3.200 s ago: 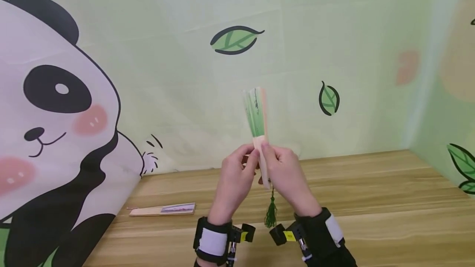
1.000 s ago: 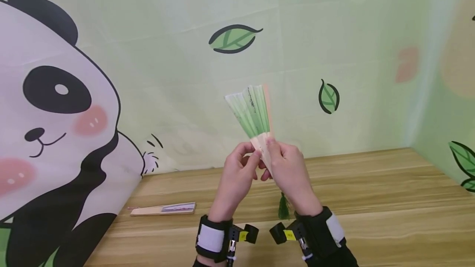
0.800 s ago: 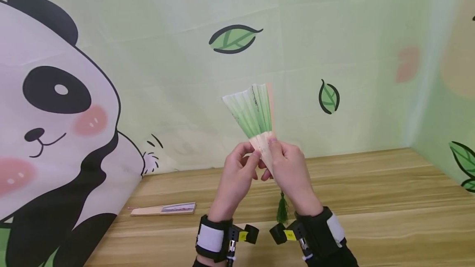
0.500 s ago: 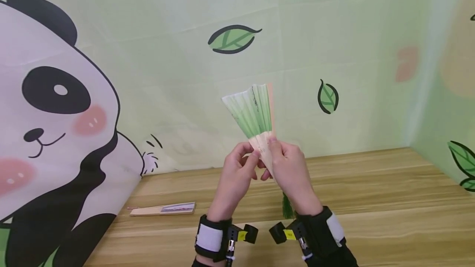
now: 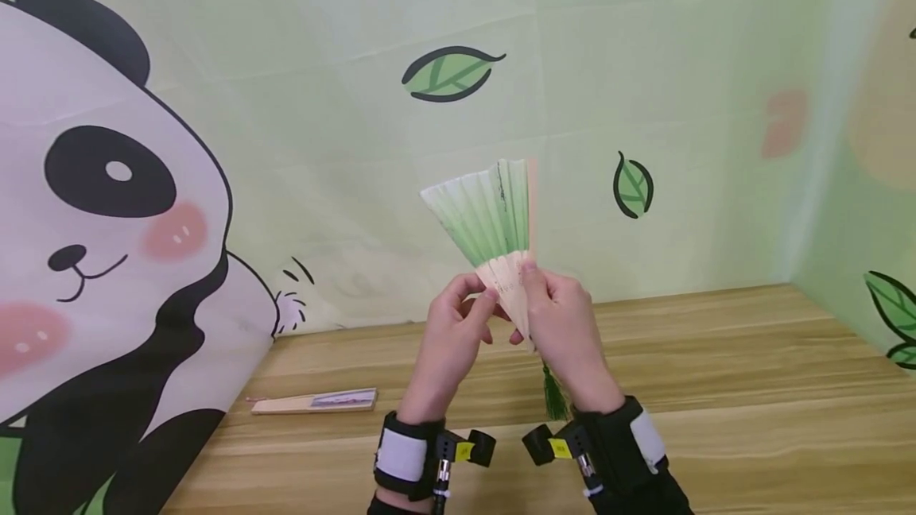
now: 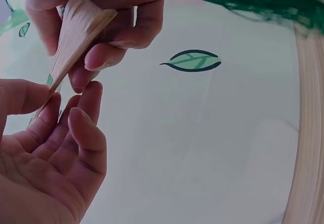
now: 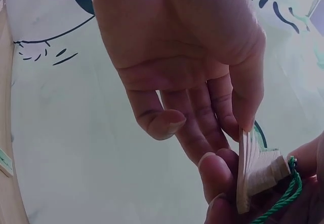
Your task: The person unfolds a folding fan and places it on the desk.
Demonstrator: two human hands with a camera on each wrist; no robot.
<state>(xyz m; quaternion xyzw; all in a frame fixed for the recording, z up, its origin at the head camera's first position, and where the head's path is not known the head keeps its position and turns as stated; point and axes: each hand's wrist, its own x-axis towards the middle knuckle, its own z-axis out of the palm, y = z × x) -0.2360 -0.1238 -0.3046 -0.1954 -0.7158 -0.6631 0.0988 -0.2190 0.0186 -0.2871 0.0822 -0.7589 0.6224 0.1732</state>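
Observation:
A partly spread folding fan [image 5: 483,221] with green-and-white pleats and pale wooden ribs is held upright between both hands. The left hand [image 5: 451,332] pinches its left edge by thumb and fingers; in the left wrist view, that thumb [image 6: 25,96] presses the wooden side. On the fan's right edge, the right hand [image 5: 568,332] grips the ribs with its thumb on the near face. From the pivot end hangs a green tassel [image 5: 554,394], seen close in the left wrist view. The right wrist view shows stacked ribs [image 7: 260,171] and a green cord [image 7: 283,198].
A second folding fan [image 5: 315,403], closed, lies on the wooden table [image 5: 716,388] to the left of the hands. Behind stands a pale green backdrop [image 5: 343,141] with a printed panda and leaves. Both wrists wear black straps with small cameras.
The fan has spread from a narrow bundle of pleats to a wider wedge. The right hand has shifted slightly right with its edge, while the left hand stays about where it was.

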